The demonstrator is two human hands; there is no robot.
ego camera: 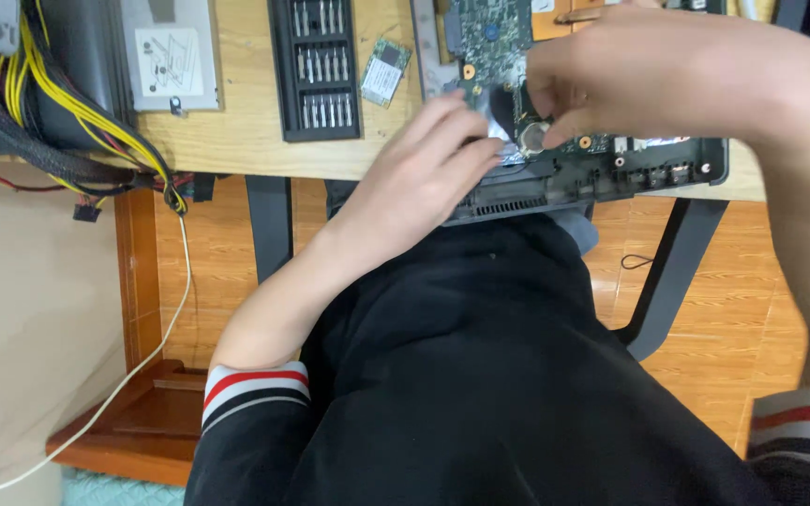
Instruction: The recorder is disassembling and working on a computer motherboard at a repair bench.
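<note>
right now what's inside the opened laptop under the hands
Inside the laptop base a green circuit board shows, with a round coin cell by the right hand. The left hand covers the rest of the board's near edge.

Green circuit board (489, 37) showing inside the black laptop shell (611, 173), with a silver coin cell (533, 138) on it. The table (236, 131) is pale yellow wood. The bit case (316, 66) is black with silver bits; beside it lies a small green card (385, 70). Yellow, red and black wires (77, 112) lie at the left. The sleeve cuff (255, 386) is black, striped red and white.
</note>
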